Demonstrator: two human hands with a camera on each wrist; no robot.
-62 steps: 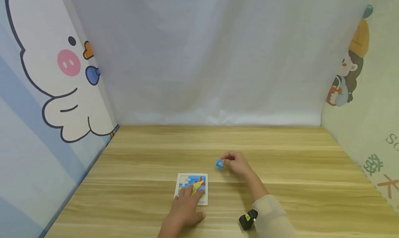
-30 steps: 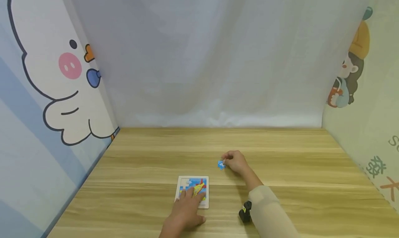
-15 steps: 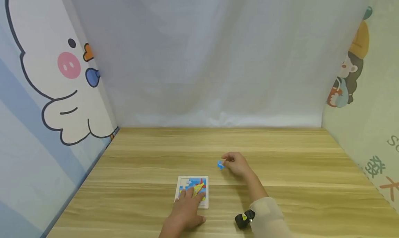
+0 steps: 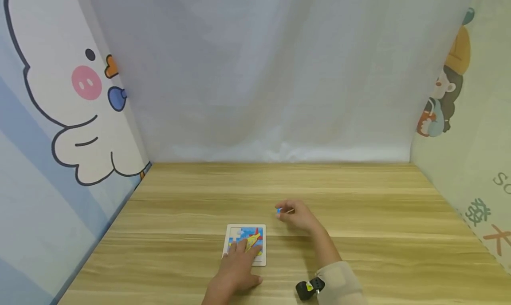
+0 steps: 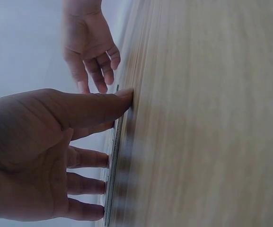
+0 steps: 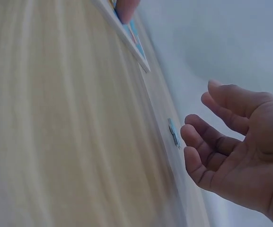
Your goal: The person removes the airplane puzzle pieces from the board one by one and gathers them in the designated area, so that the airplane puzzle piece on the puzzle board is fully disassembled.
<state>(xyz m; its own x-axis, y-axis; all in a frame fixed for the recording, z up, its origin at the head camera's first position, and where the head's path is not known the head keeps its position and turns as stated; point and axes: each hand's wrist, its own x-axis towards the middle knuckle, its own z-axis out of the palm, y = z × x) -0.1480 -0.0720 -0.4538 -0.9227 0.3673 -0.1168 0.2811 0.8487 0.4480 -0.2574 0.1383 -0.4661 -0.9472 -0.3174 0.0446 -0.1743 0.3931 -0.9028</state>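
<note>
Hovering right hand (image 4: 302, 215), left hand (image 4: 238, 266) on puzzle (image 4: 248, 231)

Lettering on the pale-green printed wall (image 4: 447, 172): a Latin "S" (image 4: 500, 178); a rounded letter follows, cut off by the frame edge
Green sign (image 4: 477, 211), same wall: a Chinese character resembling 發; set below the Latin letters
Orange strokes (image 4: 498, 239), same wall: crossing lines at the frame edge; reading uncertain
Yellow sticker (image 4: 309, 287) on the black wrist camera (image 4: 302, 291): markings too small to read
</note>
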